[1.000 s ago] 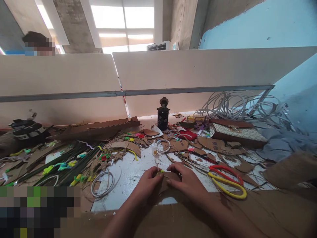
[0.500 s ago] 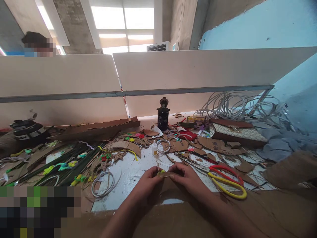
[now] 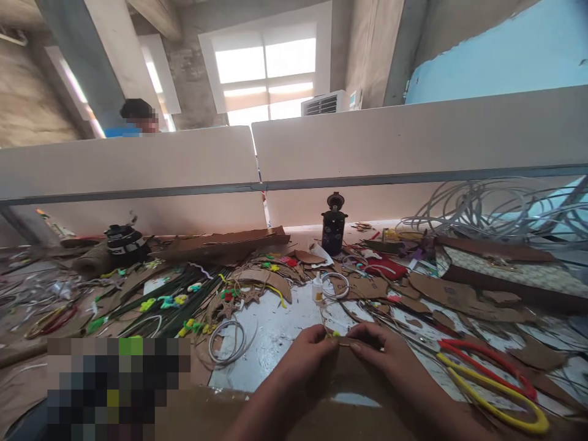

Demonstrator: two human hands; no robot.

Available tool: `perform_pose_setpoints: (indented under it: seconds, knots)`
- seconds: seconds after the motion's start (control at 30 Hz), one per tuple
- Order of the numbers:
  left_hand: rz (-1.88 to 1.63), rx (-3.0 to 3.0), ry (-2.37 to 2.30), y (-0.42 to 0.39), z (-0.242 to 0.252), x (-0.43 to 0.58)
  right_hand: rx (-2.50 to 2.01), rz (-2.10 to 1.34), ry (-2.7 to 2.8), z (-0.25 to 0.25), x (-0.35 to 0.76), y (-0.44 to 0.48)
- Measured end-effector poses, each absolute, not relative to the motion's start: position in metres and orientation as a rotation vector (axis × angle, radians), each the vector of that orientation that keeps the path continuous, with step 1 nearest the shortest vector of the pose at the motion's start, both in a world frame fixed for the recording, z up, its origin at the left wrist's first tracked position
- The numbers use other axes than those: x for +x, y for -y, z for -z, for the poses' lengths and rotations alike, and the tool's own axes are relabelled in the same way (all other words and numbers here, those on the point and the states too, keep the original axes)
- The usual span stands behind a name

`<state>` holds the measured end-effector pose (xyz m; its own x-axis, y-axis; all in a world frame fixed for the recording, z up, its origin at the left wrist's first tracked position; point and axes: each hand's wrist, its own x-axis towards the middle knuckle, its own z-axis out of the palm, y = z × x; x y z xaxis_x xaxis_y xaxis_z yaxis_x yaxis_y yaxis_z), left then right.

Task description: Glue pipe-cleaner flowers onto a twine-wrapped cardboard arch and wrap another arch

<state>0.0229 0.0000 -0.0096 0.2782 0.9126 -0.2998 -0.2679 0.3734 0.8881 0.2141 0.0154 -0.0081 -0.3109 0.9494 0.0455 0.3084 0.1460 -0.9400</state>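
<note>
A piece of brown cardboard (image 3: 345, 370) is held up between my two hands over the front of the table. My left hand (image 3: 312, 352) pinches its top edge on one side, and my right hand (image 3: 379, 349) pinches it on the other. Along that edge lies a thin tan cord, with a small yellow-green bit (image 3: 335, 334) at the left fingertips. A strand of twine (image 3: 323, 315) rises from there toward a small white glue bottle (image 3: 317, 288). Beside the bottle rests a white coil (image 3: 336, 286). My fingers hide part of the cord.
Scissors (image 3: 493, 373) with red and yellow handles lie to the right. A black bottle (image 3: 334, 229) with its lid up stands at the back, near a patterned bag (image 3: 509, 269). Cardboard scraps, green stems and a wire coil (image 3: 227, 343) spread leftward. A person (image 3: 138, 116) is beyond the partition.
My view has swung left, so the table contents appear farther right. Both hands keep their pinch on the cardboard, with little visible finger movement.
</note>
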Motion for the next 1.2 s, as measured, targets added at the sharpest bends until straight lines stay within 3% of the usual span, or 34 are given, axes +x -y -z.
perform_pose_setpoints:
  seconds: [0.63,0.93,1.2]
  knots:
    - [-0.975,0.876,-1.002,0.001,-0.009,0.019,-1.254,-1.24,1.656,-0.001,0.213,-0.026]
    - [-0.921,1.071,-1.056,-0.013,0.008,0.003,-1.236,-0.966,1.74,-0.015,0.194,-0.109]
    - [-0.92,0.999,-0.966,-0.018,0.005,-0.001,-1.262,-0.867,1.777,-0.009,0.16,-0.124]
